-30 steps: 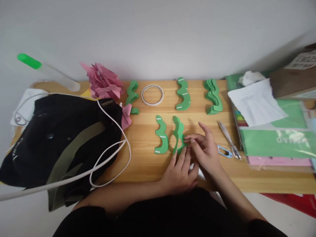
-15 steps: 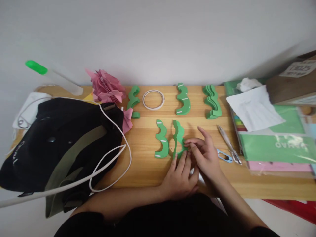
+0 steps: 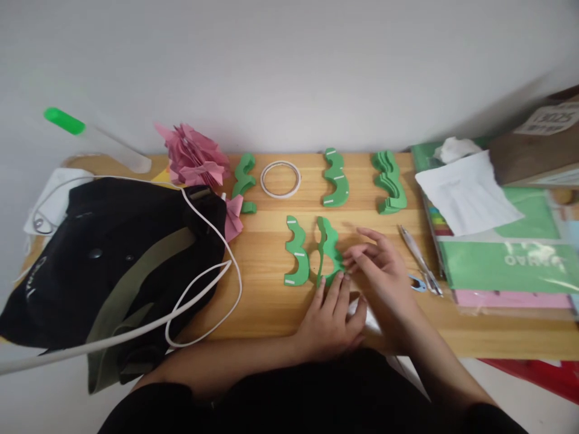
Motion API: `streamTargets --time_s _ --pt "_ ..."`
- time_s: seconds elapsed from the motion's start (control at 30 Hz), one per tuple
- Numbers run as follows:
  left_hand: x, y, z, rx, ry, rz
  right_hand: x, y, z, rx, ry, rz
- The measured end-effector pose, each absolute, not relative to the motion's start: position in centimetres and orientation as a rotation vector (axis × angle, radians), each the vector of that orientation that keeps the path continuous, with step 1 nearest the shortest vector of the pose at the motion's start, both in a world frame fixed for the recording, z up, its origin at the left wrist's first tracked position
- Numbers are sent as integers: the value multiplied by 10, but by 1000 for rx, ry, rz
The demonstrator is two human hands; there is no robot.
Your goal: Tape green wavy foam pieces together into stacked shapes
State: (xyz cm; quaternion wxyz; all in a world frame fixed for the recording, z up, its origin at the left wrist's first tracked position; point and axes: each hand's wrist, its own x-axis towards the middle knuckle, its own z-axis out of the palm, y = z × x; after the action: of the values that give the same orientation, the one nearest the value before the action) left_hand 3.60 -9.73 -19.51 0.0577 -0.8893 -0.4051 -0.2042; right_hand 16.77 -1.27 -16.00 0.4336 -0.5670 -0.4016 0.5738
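A wavy green paper piece (image 3: 332, 246) with a folded-up or layered left edge lies in front of me. My left hand (image 3: 332, 316) rests on its lower end, fingers stretched out and flat. At its right edge is my right hand (image 3: 382, 271), thumb and forefinger drawn together; whatever is between them is too small to make out. Another wavy green cutout (image 3: 297, 253) with short white strips lies just left. Behind are a similar cutout with strips (image 3: 335, 178), a stack of green cutouts (image 3: 389, 184) and a narrow roll of white tape (image 3: 263, 179).
To the left are a black bag (image 3: 136, 259), a white cable (image 3: 208, 298) and a pink folded-paper flower (image 3: 194, 157). Right of my hands lie a pen (image 3: 416, 253), a light-blue cutter (image 3: 418, 283), green packaged paper (image 3: 506, 259), a white tissue (image 3: 470, 196) and a box (image 3: 534, 154).
My right hand has shifted slightly right, partly covering the light-blue cutter. My left hand stays on the green piece. The whole view has moved a little.
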Motion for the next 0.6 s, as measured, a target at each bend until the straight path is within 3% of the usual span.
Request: streamTargets --time_s 0.6 --pt "34 -96 -187 -2809 -1250 -528 147 22 -148 -1791 -1054 1591"
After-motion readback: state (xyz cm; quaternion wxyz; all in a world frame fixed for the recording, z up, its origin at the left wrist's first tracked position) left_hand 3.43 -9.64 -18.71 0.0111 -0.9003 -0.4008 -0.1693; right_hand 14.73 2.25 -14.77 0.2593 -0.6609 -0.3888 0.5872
